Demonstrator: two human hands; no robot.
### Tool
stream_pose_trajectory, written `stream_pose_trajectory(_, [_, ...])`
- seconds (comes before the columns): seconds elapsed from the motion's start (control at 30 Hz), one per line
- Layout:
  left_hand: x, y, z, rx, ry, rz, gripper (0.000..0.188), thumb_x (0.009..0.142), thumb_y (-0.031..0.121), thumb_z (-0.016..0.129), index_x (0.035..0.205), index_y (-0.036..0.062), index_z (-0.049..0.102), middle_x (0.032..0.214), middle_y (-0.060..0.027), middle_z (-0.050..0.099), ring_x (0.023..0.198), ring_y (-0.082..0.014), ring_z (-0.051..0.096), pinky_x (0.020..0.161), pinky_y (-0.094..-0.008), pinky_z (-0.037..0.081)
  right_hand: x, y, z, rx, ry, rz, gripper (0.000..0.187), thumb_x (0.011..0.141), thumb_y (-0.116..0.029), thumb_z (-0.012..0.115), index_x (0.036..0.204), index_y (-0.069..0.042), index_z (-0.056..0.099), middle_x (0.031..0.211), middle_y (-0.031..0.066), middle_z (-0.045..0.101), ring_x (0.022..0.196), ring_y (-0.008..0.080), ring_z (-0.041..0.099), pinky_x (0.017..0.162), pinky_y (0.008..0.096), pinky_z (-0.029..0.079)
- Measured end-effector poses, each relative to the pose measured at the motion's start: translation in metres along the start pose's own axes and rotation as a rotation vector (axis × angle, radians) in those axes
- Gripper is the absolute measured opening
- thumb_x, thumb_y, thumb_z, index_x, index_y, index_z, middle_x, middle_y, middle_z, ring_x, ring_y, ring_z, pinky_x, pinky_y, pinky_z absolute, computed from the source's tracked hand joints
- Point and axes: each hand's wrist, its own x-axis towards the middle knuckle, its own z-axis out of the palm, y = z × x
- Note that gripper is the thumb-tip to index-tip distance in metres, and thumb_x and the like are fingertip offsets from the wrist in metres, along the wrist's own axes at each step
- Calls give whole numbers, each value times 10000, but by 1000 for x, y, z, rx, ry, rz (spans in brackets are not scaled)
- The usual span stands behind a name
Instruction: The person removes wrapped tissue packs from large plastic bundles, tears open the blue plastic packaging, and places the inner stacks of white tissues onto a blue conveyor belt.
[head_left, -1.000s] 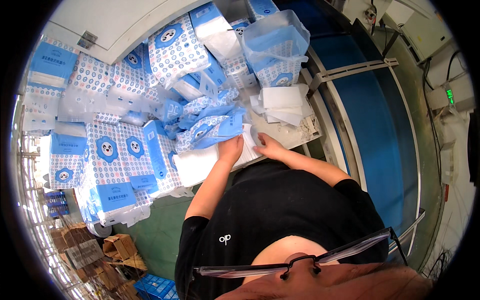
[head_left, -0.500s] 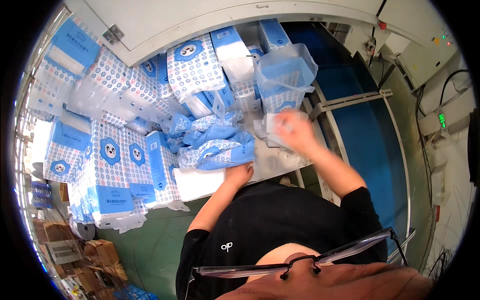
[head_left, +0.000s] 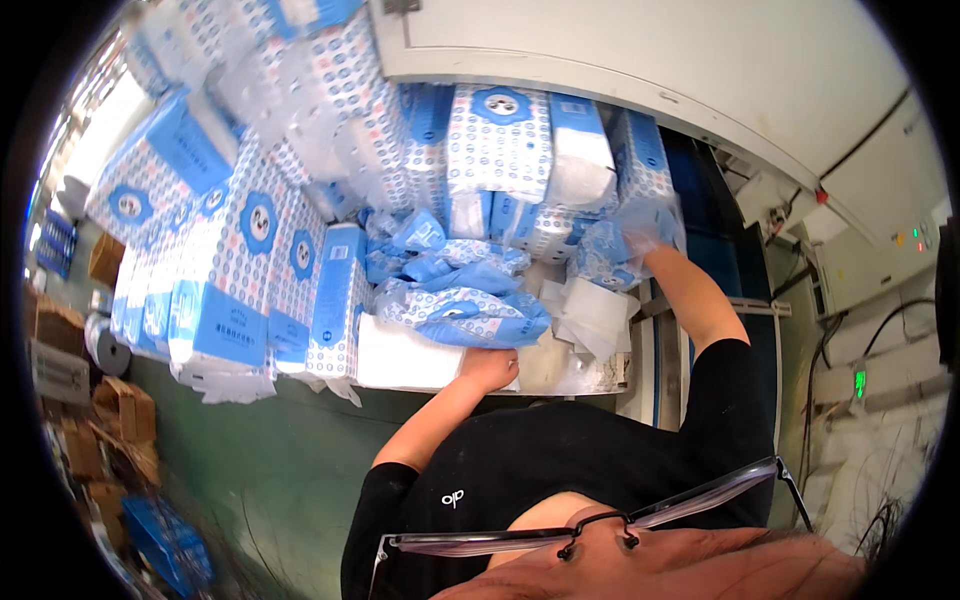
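Note:
Near the table's front edge, my left hand (head_left: 490, 369) is closed beside a white folded tissue stack (head_left: 412, 352) and just below a heap of crumpled blue-and-white plastic bags (head_left: 465, 308). What it holds, if anything, is hidden. My right hand (head_left: 640, 246) reaches to the far right, into or against a printed plastic bag (head_left: 605, 255). The film covers its fingers, so their grip does not show. Several loose white paper sheets (head_left: 592, 315) lie on the metal table nearer to me, below that bag.
Filled printed packs (head_left: 500, 145) are piled at the back and to the left (head_left: 255, 240). A white machine cabinet (head_left: 640, 50) overhangs the far side. A blue conveyor belt (head_left: 755, 360) runs along the right. Cardboard boxes (head_left: 125, 410) stand on the green floor at lower left.
My right hand has moved from above the paper sheets to the bag beyond them; that upright bag is now crumpled. My left hand stays by the tissue stack. The view has shifted.

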Motion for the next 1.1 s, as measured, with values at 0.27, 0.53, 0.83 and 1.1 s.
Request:
stream_pose_trajectory(0.27, [-2, -3, 2, 18, 77, 8, 193, 788, 301, 608, 799, 139, 712, 1005, -95, 678, 1041, -341, 591, 900, -522, 440, 9, -29, 4, -5, -24, -65, 258, 782, -127, 668, 1038, -102, 695, 1023, 171, 679, 897, 331, 643, 765, 433, 503])
stream_pose_trajectory(0.53, [1, -8, 9, 40, 155, 34, 189, 761, 283, 612, 814, 133, 714, 1010, -87, 677, 1041, -331, 597, 918, -499, 444, 9, -36, 7, -10, 1, -111, 281, 776, -132, 677, 1055, -97, 682, 1038, 166, 676, 918, 331, 639, 783, 434, 500])
stream_pose_trajectory(0.83, [2, -6, 8, 29, 106, 7, 158, 765, 288, 619, 794, 160, 708, 1006, -74, 677, 1032, -327, 606, 878, -502, 468, -2, -38, 16, 13, 48, -146, 310, 769, -137, 688, 1075, -90, 668, 1054, 162, 672, 942, 330, 635, 803, 436, 497])
stream_pose_trajectory(1.1, [1, -3, -1, 52, 82, -2, 166, 779, 297, 614, 803, 162, 706, 1007, -77, 678, 1028, -333, 605, 879, -507, 465, -9, -40, 21, 24, 84, -177, 338, 763, -142, 698, 1093, -84, 654, 1069, 158, 669, 964, 330, 631, 821, 437, 494])
